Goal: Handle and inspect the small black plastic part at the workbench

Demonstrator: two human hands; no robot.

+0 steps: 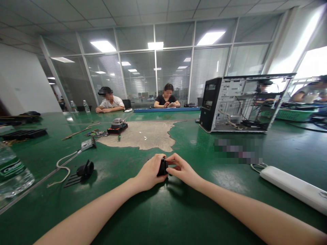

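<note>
Just above the green table (153,211), in the middle of the head view, a small black blocky part (162,167) is between my two hands. My left hand (151,172) is wrapped round its left side and back. From the right, my right hand (182,170) pinches its near edge with thumb and fingertips. The part's exact kind cannot be made out, as my fingers cover much of it. Left of my hands lies a black plastic piece (85,170) with several long prongs.
An opened computer case (217,105) stands at the right, near a white power strip (293,187). A metal bracket with a cable (88,144), a dark round-topped component (118,126) and a water bottle (14,170) are at the left. Two people sit across the table.
</note>
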